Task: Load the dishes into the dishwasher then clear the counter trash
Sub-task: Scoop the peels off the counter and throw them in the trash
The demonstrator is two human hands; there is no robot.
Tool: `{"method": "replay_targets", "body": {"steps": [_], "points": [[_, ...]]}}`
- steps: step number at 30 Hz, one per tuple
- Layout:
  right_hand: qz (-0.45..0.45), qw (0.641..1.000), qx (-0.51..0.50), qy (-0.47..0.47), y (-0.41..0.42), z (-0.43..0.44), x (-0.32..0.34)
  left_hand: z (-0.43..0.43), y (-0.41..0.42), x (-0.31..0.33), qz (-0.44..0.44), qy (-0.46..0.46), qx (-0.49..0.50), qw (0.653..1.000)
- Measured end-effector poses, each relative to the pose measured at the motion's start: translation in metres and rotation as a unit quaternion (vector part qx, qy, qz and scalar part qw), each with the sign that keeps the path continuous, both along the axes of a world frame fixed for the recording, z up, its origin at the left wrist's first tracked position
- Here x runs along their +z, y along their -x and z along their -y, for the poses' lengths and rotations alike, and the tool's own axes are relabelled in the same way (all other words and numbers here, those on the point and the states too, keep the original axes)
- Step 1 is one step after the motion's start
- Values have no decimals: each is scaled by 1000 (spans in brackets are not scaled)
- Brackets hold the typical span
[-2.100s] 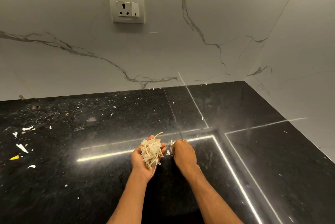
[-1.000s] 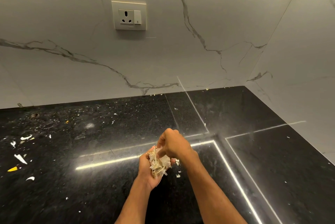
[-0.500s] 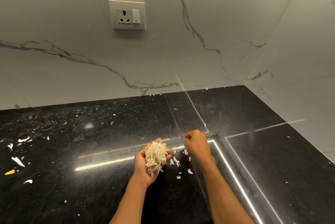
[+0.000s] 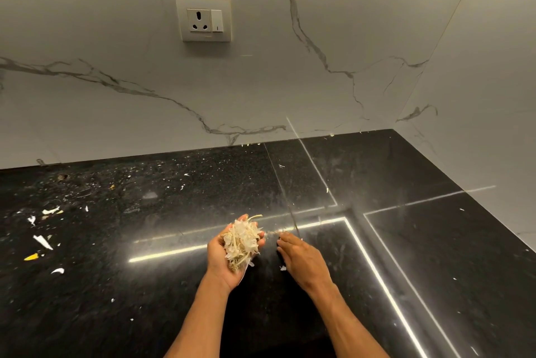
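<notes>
My left hand (image 4: 224, 259) is turned palm up over the black counter (image 4: 145, 285), cupped round a pile of pale peel scraps (image 4: 242, 240). My right hand (image 4: 301, 260) lies palm down just to the right of it, fingers straight and low on the counter surface. A small white scrap (image 4: 282, 268) sits beside my right hand's edge. More scraps (image 4: 43, 241), white and one yellow, lie scattered at the far left of the counter.
A marble backsplash with a socket and switch plate (image 4: 203, 18) rises behind the counter. A side wall (image 4: 493, 96) closes the right. Fine crumbs (image 4: 87, 186) speckle the back left of the counter. Bright light reflections cross the surface.
My right hand dropped scraps into my left palm, then moved right and lowered flat onto the counter. The loose scraps that lay between the hands are mostly gone from the surface.
</notes>
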State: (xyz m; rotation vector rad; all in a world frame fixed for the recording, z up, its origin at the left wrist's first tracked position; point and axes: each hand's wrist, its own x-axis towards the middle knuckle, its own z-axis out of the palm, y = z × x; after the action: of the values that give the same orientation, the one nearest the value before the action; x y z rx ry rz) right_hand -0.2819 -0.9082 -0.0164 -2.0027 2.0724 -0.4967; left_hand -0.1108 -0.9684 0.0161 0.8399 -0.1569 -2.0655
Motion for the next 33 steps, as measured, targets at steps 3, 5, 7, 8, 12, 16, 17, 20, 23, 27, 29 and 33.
{"method": "replay_targets", "body": {"steps": [3,5,7,8,12,16,17,20,23,27,29,33], "points": [[-24,999,-27,9,16,-9,-1,-9,1,0,-4,2,0,1000],[-12,999,-53,3,23,-16,2,-15,3,1,-9,5,3,1000],[36,996,-77,-11,21,-20,7,-21,4,0,-8,5,7,1000],[54,995,-79,-19,18,-22,9,-24,5,0,-6,4,9,1000],[28,999,-16,-25,-1,-26,5,-33,9,0,-9,1,25,1000],[-27,1000,10,4,2,-38,-5,-40,9,2,-12,5,35,999],[-39,999,-2,19,5,-41,-6,-41,8,2,-14,7,36,999],[-54,997,-44,40,7,-50,-2,-44,4,1,-16,9,29,999],[-56,997,-50,8,-2,-54,1,-42,4,0,-10,7,13,1000],[-70,994,-80,-10,-16,-58,-3,-39,0,1,-8,4,-4,1000],[-74,993,-90,21,-22,-59,-7,-39,-2,2,-11,4,-9,1000],[-135,986,-88,45,-30,-62,-7,-38,-6,3,-10,-3,-16,1000]]}}
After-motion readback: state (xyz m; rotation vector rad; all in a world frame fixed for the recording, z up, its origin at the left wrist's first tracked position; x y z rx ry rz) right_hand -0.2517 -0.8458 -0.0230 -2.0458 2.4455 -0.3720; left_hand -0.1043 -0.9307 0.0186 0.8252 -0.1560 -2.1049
